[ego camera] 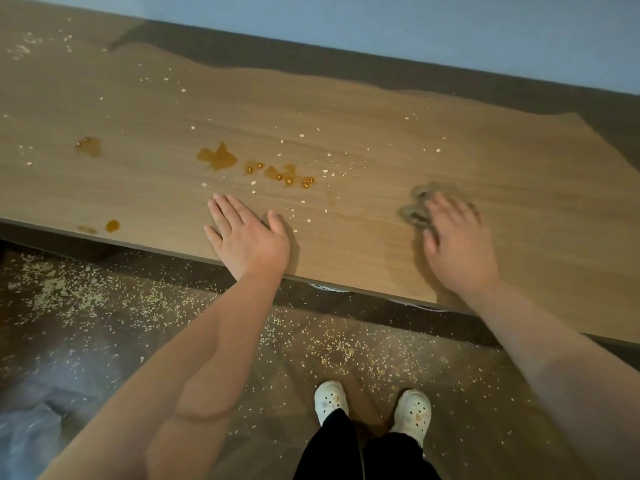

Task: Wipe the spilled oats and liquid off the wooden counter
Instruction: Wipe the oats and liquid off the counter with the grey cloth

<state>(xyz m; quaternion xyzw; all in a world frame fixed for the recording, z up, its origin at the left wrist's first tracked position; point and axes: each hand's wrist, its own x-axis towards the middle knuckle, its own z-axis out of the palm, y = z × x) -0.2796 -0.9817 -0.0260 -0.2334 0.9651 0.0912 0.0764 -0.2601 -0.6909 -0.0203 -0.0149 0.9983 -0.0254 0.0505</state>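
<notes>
1. Left hand [247,237] lies flat on the worktop [381,98] near its front edge, fingers straight and released, holding nothing.
2. Right hand [457,244] is motion-blurred at centre right. Its fingers look spread on top of a grey cloth [414,211], pressing it, not clenched round it.
3. Liquid [217,156] sits left of centre, and its brown blots form a chain. The long axis runs left to right, roughly parallel to the front edge, tailing off toward the cloth. Two more drops [112,225] lie at the front edge, lower left.
4. Oats [325,170] are scattered thinly over the whole worktop, with no clear direction.
5. We suggest wiping along the chain, not across it, to avoid widening the smear.
6. We suggest keeping the palm flat on the cloth and gathering the flakes inward. The floor [69,292] already carries plenty of oats.
</notes>
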